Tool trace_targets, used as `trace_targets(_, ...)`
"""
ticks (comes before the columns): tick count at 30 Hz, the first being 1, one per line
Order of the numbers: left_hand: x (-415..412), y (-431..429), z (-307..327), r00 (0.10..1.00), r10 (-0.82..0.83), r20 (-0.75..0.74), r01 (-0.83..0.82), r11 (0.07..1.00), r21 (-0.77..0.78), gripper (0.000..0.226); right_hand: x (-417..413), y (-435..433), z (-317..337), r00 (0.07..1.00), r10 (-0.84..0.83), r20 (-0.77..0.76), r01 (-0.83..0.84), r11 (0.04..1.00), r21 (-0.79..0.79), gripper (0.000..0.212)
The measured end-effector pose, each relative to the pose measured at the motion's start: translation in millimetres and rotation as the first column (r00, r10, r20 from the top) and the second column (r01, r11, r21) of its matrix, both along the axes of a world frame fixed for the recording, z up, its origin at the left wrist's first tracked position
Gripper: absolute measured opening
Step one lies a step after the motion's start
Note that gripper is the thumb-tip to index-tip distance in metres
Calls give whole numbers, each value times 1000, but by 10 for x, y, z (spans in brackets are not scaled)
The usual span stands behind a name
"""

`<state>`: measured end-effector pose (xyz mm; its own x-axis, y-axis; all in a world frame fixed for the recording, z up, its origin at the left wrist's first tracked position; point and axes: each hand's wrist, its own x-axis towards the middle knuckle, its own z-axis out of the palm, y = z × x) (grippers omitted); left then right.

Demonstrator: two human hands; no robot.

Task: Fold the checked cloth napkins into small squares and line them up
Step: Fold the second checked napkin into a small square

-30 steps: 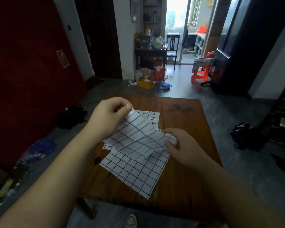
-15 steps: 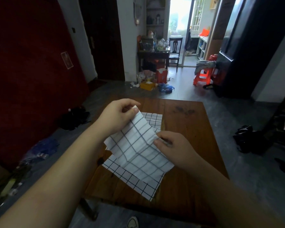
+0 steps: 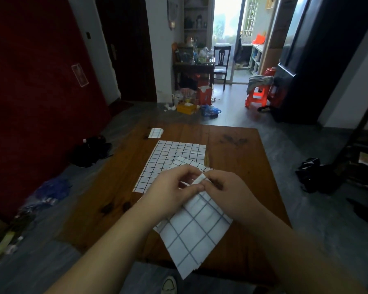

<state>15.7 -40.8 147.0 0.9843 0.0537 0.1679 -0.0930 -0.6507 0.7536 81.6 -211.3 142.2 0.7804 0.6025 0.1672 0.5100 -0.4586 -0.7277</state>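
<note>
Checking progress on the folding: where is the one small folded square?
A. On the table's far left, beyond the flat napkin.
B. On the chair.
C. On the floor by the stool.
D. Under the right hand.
A: the folded square lies on the table, beyond the flat napkin and apart from it.

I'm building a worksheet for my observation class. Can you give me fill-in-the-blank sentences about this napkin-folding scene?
1. The held napkin is pinched by ____ hands: left hand and right hand.
2. The small folded square lies near the far ____ corner of the table.
3. The flat napkin on the table is not yet ____.
Missing: both; left; folded.
</note>
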Motion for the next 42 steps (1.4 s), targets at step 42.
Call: trace_targets(42,-283,363,-62,957,-206,-202,102,896,-432,68,40,-61,129,904,-373,-208,424,836,348,8)
